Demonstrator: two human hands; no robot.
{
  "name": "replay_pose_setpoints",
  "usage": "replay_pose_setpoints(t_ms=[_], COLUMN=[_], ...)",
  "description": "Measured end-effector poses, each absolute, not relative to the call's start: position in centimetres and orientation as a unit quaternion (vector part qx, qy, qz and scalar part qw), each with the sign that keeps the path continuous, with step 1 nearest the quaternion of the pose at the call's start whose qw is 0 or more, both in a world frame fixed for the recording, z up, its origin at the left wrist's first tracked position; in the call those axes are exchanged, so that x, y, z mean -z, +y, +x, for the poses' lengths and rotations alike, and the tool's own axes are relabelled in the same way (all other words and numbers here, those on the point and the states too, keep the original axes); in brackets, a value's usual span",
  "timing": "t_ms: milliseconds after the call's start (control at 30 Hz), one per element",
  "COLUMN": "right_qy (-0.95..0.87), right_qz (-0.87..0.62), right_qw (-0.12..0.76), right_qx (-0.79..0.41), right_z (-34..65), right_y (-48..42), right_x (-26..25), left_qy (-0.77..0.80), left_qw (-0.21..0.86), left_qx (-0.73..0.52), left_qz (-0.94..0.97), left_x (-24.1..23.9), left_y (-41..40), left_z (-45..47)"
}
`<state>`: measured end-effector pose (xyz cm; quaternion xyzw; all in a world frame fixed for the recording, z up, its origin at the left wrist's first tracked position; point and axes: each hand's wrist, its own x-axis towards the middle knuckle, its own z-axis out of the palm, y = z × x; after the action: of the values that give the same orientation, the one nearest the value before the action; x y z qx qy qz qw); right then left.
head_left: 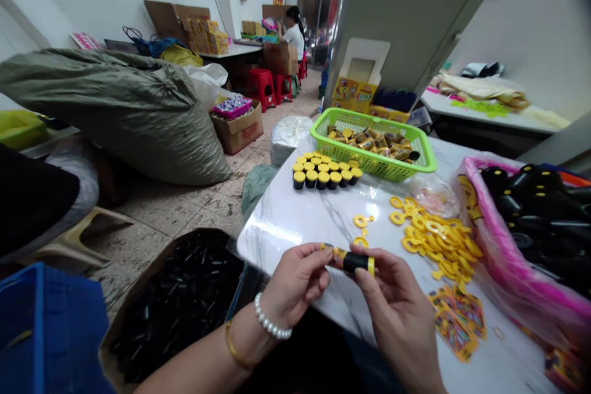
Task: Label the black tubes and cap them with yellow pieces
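Note:
Just over the table's near edge, my right hand [399, 305] grips a small black canister [354, 262] with a yellow cap, turned on its side. My left hand [300, 274], wearing a pearl bracelet, pinches a yellow printed label [336, 256] that lies against the canister's other end. How far the label wraps around cannot be seen. Beyond my hands, several black canisters with yellow lids [323, 167] stand in rows. Loose yellow plastic rings [427, 234] are heaped to the right, and printed labels [457, 323] lie spread near my right hand.
A green basket [373, 166] of labelled canisters stands at the table's back. On the right is a pink-lined container [530, 277] of black parts. A carton of black tubes [180, 301] and a blue crate [50, 326] sit at lower left. One person [294, 34] sits far back.

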<state>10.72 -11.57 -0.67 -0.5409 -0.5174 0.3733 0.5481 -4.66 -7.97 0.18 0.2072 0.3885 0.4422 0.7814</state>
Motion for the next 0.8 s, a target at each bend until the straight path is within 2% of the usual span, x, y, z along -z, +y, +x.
replay_pose_setpoints(t_ms=[267,500,667,800], right_qy=[-0.494,-0.613,-0.560,-0.538], right_qz=[-0.491,-0.487,-0.502,-0.523], right_qw=[0.642,0.588,0.603,0.591], right_qx=[-0.320,-0.204,-0.265,-0.296], right_z=[11.2,14.2,17.3,18.1], right_y=[-10.3,-6.3,-1.6,-0.4], right_x=[2.7,-2.9,-5.4,-3.6], left_qy=[0.402,0.321,0.250,0.266], left_qw=[0.766,0.764,0.794,0.798], left_qx=[-0.422,-0.448,-0.443,-0.437], left_qz=[0.272,0.336,0.333,0.317], left_x=[0.3,-4.0,-5.7,-3.5], left_y=[-7.4,-1.9,3.9,4.8], left_z=[-4.7,-1.9,0.7,1.5])
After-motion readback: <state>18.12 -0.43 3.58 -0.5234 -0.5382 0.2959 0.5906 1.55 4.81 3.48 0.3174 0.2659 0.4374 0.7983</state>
